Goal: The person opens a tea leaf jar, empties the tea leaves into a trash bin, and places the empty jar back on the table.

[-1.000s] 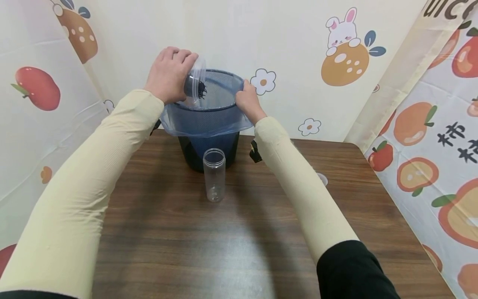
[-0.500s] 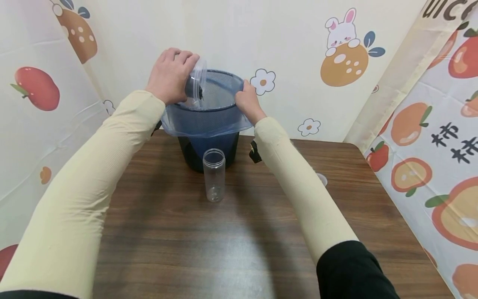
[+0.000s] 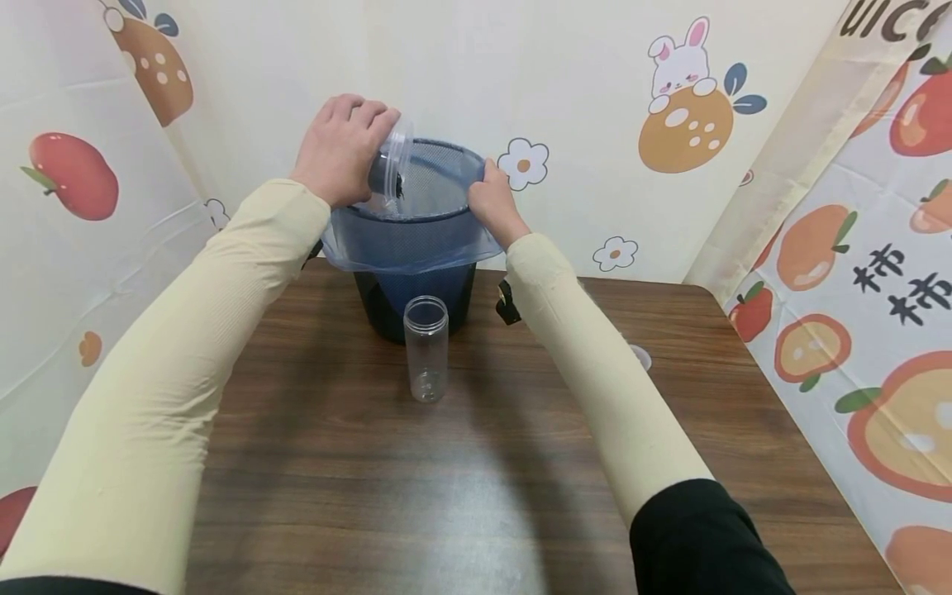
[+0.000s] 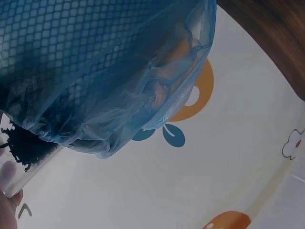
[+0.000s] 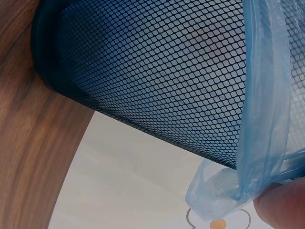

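While the left hand [image 3: 338,149] tips a clear jar [image 3: 390,161], dark shreds [image 4: 26,145] cling inside.

Both arms in cream sleeves stretched forward, left hand [image 3: 338,149] raised with fingers [image 3: 366,110] curled in a grip, right hand [image 3: 494,202] lower, pinching

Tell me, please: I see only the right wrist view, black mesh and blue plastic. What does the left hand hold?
Observer: The left hand grips a tipped jar over the mesh bin, which the blue bag lines.
Operator: Is something inside this jar?
Observer: Yes, dark shreds sit at its mouth.
Operator: Is another container near?
Observer: An empty bottle stands upright on the table, before the bin.
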